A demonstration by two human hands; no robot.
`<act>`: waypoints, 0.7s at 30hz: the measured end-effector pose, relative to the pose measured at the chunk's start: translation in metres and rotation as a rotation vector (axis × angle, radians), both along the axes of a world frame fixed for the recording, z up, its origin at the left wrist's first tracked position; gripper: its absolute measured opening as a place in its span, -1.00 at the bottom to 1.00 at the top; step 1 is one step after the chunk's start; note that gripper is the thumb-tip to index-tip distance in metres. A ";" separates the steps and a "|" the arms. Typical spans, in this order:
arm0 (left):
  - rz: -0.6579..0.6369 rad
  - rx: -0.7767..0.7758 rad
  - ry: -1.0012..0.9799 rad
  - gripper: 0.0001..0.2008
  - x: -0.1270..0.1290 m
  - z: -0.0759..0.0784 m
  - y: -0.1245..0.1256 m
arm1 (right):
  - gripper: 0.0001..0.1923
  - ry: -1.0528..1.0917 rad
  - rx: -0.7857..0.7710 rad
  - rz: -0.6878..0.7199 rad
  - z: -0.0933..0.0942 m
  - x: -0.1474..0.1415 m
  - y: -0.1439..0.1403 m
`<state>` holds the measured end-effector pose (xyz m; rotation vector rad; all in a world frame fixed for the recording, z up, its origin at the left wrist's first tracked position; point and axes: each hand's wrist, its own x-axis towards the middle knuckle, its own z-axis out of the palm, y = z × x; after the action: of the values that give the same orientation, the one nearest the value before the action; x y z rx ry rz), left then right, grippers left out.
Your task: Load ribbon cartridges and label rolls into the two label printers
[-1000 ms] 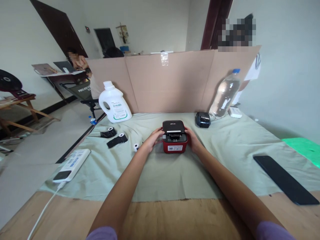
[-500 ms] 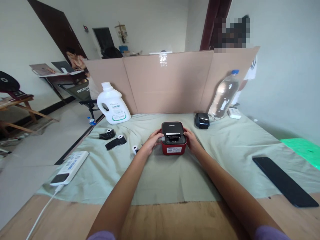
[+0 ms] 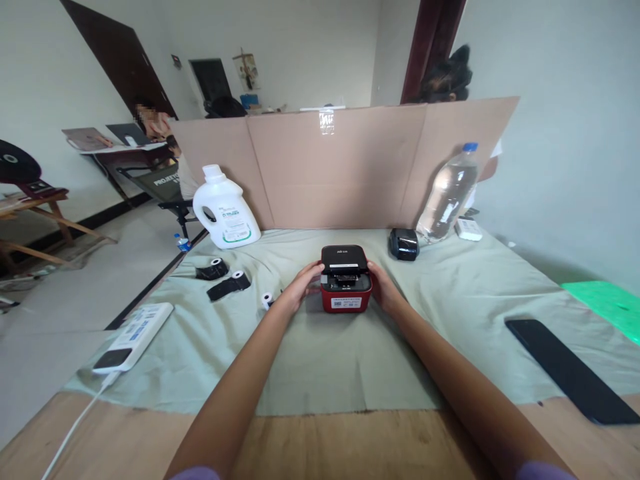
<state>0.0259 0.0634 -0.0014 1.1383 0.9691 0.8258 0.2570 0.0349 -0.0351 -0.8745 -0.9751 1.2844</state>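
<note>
In the middle of the cloth sits a small red and black label printer point(image 3: 347, 287), a white sticker on its front. Its black lid is tilted up a little, leaving a dark gap at the front. My left hand point(image 3: 303, 283) is closed on the printer's left side, thumb at the lid edge. On the right side, my right hand point(image 3: 383, 287) grips it the same way, its fingers partly hidden behind the case. Left of my left hand lie a black roll point(image 3: 229, 287), another black roll point(image 3: 212, 269) and a small roll point(image 3: 267, 301), partly covered by my forearm.
A cardboard screen point(image 3: 335, 173) stands behind, with a white jug point(image 3: 225, 210) and a water bottle point(image 3: 447, 193) before it. A black wrapped roll point(image 3: 404, 244) lies back right. A power strip point(image 3: 133, 337) is left, a phone point(image 3: 570, 367) right. People are beyond the screen.
The printer's lid has come up slightly at its front edge, with both hands still at its sides. A person behind the screen has shifted their head.
</note>
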 end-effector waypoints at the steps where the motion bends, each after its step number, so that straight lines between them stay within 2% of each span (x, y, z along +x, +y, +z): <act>1: -0.002 0.009 0.004 -0.45 0.000 -0.001 0.001 | -0.49 0.006 0.004 0.014 0.000 -0.001 0.000; 5: 0.010 -0.001 0.002 -0.49 0.000 -0.003 0.002 | -0.49 0.032 -0.028 0.033 0.003 -0.001 0.000; 10: 0.037 -0.034 -0.017 -0.44 0.002 -0.001 0.000 | -0.47 0.026 -0.116 0.058 0.011 0.000 -0.001; 14: 0.049 -0.059 -0.012 -0.43 0.005 0.003 -0.001 | -0.46 0.002 -0.123 0.049 0.014 0.001 0.000; 21: 0.083 -0.089 0.039 -0.44 0.009 0.015 -0.003 | -0.42 -0.028 -0.110 -0.027 0.008 0.003 0.005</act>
<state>0.0346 0.0607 0.0137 1.0464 1.0810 0.8216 0.2600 0.0399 -0.0271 -0.9897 -0.9177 1.3156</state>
